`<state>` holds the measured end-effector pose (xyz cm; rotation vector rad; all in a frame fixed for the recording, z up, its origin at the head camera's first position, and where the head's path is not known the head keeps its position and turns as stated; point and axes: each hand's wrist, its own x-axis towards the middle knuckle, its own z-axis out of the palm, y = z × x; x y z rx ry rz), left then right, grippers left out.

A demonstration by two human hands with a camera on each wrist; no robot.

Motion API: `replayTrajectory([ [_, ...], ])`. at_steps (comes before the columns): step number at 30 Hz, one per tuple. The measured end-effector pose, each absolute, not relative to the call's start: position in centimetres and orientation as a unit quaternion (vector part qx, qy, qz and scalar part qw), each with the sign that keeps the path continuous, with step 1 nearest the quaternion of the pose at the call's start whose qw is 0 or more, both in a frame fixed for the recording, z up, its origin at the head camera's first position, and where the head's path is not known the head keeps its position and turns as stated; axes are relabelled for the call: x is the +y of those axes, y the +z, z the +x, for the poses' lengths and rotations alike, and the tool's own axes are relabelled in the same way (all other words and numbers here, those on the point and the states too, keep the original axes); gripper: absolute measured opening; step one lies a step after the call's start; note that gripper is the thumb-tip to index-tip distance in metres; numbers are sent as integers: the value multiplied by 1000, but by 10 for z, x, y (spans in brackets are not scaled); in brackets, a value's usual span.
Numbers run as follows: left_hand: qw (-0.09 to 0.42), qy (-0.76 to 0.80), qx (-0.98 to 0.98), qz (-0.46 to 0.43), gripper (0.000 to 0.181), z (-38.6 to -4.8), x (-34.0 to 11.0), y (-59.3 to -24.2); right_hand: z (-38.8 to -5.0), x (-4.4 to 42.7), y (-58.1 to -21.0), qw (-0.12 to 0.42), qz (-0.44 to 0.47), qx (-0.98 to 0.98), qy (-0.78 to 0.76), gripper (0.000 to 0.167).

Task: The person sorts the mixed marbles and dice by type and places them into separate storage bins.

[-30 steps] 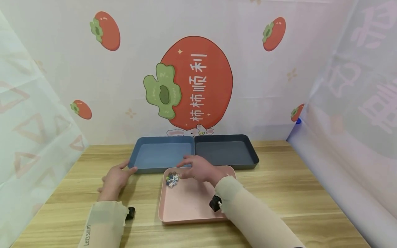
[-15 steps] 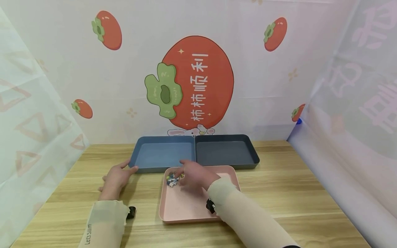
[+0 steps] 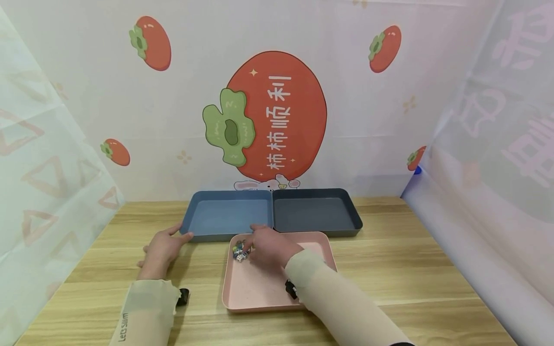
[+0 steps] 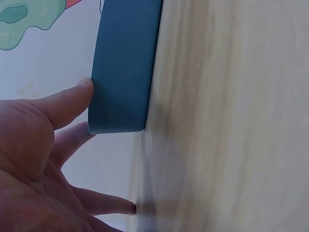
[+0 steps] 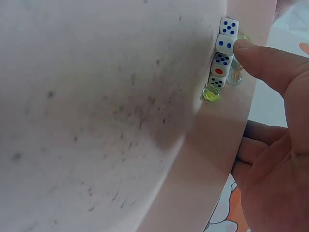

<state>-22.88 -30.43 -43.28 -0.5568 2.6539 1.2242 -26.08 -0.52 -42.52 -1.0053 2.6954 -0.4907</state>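
Observation:
At the left, my left hand [image 3: 162, 250] holds the front left corner of the blue tray [image 3: 231, 236]. Its thumb lies on the wall near the rim and the forefinger is round the corner, as the left wrist view shows. My right hand [image 3: 272, 247] reaches over the pink tray [image 3: 259, 293] to the pile in its far left corner. White dice [image 5: 225, 44] and glass marbles [image 5: 211, 94] lie bunched there. In the right wrist view, the thumb tip touches a die. Its forefinger is hidden in that view, and several other fingers show beyond the tray wall.
Right of the blue tray, edge to edge with it, stands a dark grey tray [image 3: 316, 214]. The pink tray sits in front of both on the wooden table [image 3: 389, 278]. A printed cloth [image 3: 355, 120] hangs behind and at the sides.
My right hand has lowered toward the pile in the pink tray, and its fingers have gone in among the dice and marbles. My left hand has stayed at the blue tray's corner.

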Motion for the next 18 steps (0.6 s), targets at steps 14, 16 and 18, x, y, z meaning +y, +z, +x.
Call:
replayTrajectory([
  [14, 84, 400, 894, -182, 87, -229, -304, -432, -257, -9, -424, 88, -353, 923, -125, 17],
  [16, 85, 400, 894, -181, 87, -229, -304, -432, -257, -9, -425, 88, -351, 924, -123, 17],
  [18, 86, 401, 894, -181, 87, -229, -304, -432, -258, -8, -425, 85, -354, 924, -115, 17],
])
